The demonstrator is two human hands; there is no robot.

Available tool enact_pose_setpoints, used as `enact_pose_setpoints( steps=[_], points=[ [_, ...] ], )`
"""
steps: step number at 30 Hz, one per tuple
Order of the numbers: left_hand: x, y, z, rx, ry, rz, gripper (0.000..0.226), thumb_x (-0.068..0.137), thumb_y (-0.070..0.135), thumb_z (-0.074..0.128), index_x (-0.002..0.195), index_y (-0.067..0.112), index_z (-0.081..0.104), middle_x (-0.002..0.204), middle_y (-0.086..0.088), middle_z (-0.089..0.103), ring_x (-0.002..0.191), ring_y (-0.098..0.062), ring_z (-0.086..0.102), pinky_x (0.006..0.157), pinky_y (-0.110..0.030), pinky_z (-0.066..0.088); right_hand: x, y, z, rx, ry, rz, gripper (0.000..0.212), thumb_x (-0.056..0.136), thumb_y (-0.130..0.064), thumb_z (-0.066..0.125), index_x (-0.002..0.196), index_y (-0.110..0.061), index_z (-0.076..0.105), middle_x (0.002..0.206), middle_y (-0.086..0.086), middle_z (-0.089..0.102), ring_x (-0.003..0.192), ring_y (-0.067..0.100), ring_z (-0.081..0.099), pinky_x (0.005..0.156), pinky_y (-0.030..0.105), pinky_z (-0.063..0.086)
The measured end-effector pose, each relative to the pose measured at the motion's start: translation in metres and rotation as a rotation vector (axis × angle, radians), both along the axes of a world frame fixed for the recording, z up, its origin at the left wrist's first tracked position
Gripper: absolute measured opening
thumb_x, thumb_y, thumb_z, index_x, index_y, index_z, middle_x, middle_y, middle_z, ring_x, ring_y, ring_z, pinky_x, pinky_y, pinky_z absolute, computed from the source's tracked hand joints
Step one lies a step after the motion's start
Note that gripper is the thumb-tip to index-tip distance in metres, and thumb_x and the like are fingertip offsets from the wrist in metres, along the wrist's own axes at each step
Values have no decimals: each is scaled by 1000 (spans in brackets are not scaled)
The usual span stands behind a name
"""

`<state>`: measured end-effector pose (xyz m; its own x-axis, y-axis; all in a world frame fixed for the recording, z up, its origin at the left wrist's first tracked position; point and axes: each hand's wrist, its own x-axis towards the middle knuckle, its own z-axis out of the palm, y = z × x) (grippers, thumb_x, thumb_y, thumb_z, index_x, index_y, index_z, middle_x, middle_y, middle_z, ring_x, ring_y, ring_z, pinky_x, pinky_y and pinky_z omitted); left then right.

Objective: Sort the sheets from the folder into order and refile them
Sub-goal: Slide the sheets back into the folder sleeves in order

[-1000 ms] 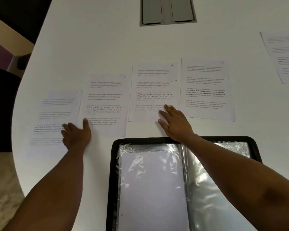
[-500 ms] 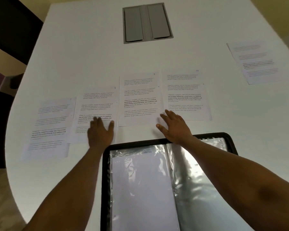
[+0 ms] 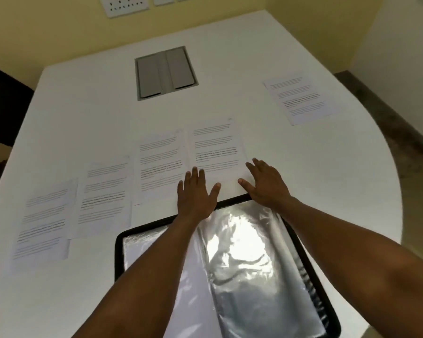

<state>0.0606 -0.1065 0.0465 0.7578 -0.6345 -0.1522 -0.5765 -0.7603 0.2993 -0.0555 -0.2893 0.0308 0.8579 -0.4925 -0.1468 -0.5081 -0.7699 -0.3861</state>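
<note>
Four sheets (image 3: 161, 167) lie at ten o'clock of the open folder (image 3: 327, 301), and left hand (image 3: 195, 196) and right hand (image 3: 266, 184), flat with fingers spread, could slide the rightmost askew.

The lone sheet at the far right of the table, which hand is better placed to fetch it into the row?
Probably the right hand: it rests open at the right end of the row, on the lone sheet's side. The left hand lies flat further left and would have to cross over.
</note>
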Motion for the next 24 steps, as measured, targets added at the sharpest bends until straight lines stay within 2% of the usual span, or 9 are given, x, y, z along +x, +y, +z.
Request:
enact_pose_setpoints(
  steps=[11, 19, 24],
  points=[
    [-25, -167, 7, 7, 16, -125, 74, 97, 60, 26, 153, 13, 14, 162, -8, 8, 149, -25, 5, 120, -43, 5, -25, -139, 4, -3, -78, -171, 69, 99, -58, 33, 153, -15, 27, 160, 9, 24, 148, 25, 19, 119, 41, 15],
    [-11, -276, -20, 8, 64, -203, 71, 98, 53, 35, 153, 11, 17, 161, -11, 11, 148, -28, 10, 119, -43, 12, -13, -239, -29, 43, -83, -321, 69, 99, -55, 37, 152, -12, 29, 158, 13, 28, 147, 28, 24, 118, 42, 21],
    [9, -346, -40, 11, 60, -277, 68, 98, 51, 38, 153, 17, 18, 161, -11, 11, 148, -30, 12, 119, -45, 14, -1, -300, -50, 108, -111, -451, 71, 97, -52, 45, 152, -11, 27, 159, 12, 27, 147, 28, 23, 119, 44, 21]
  ],
)
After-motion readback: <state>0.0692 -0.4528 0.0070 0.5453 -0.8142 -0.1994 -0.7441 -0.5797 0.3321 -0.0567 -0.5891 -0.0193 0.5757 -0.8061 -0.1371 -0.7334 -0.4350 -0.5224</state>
